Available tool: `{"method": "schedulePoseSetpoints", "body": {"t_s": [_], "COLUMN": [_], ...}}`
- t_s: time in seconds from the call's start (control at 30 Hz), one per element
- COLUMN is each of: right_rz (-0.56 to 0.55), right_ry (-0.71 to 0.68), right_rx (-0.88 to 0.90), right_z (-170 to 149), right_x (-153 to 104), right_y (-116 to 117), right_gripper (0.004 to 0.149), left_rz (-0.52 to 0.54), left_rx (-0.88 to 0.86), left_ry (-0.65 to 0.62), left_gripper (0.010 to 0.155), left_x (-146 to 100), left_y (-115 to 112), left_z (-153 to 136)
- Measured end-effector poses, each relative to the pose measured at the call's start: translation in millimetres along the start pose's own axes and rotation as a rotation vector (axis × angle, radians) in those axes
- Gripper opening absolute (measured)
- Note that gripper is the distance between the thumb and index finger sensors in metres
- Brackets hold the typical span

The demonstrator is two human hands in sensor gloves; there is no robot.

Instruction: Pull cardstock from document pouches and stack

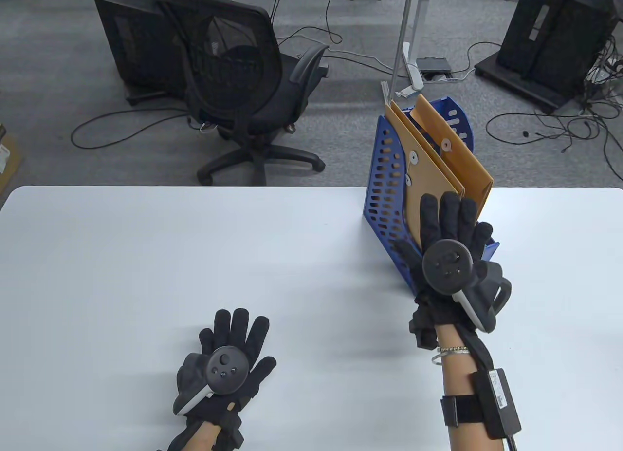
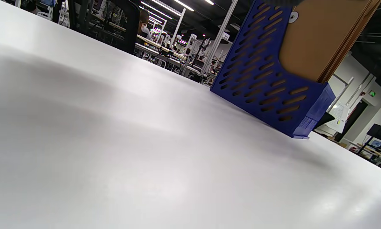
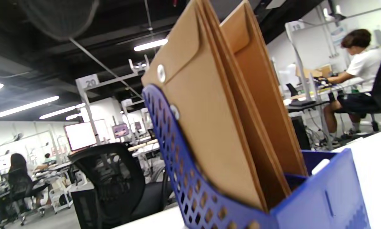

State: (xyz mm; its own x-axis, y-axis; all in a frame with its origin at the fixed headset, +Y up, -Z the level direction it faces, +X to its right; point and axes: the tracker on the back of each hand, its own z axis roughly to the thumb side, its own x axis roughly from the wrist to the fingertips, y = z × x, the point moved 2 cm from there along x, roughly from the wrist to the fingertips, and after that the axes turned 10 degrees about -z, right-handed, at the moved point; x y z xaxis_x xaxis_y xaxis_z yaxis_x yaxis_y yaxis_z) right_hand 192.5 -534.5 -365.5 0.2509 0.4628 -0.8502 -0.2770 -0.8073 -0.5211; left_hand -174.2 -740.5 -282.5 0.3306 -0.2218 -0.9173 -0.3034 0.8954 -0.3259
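Note:
Brown document pouches [image 1: 438,163] stand upright in a blue perforated file holder [image 1: 384,193] at the table's far right. They also show in the right wrist view [image 3: 215,121] and the left wrist view [image 2: 317,38]. My right hand [image 1: 450,227] is raised in front of the holder, fingers spread toward the pouches, holding nothing; I cannot tell whether it touches them. My left hand [image 1: 233,339] lies flat with fingers spread on the white table [image 1: 146,256] near the front edge, empty. No loose cardstock is in view.
A black office chair [image 1: 243,81] stands on the floor beyond the table's far edge. The blue holder in the left wrist view [image 2: 266,86] is the only object on the table.

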Motion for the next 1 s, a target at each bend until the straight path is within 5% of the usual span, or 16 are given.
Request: {"method": "schedulePoseSetpoints", "body": {"t_s": [0.6,0.8,0.9,1.0], "right_rz": [-0.065,-0.134,-0.141,-0.263], "right_ry": [0.157,0.232,0.242,0.235], "right_rx": [-0.052,-0.039,-0.056,0.007], "right_z": [-17.6,-14.7,-11.6,-6.9], "right_x": [45.1,52.4,55.3,55.0], "right_y": [11.5,10.2,5.8,-5.3], "right_gripper": [0.074,0.042,0.039,0.038], "left_rz": [-0.026,-0.026,-0.029,-0.031], "left_rx": [-0.010,-0.011,-0.015,-0.030], "left_ry": [0.015,0.008,0.008,0.011], "left_gripper": [0.072,0.072,0.071,0.071], "left_x": [-0.3,-0.4,-0.1,0.1], "left_y": [-1.7,-1.8,-2.3,-2.4], "left_z": [-4.6,-4.1,-4.8,-6.3]}}
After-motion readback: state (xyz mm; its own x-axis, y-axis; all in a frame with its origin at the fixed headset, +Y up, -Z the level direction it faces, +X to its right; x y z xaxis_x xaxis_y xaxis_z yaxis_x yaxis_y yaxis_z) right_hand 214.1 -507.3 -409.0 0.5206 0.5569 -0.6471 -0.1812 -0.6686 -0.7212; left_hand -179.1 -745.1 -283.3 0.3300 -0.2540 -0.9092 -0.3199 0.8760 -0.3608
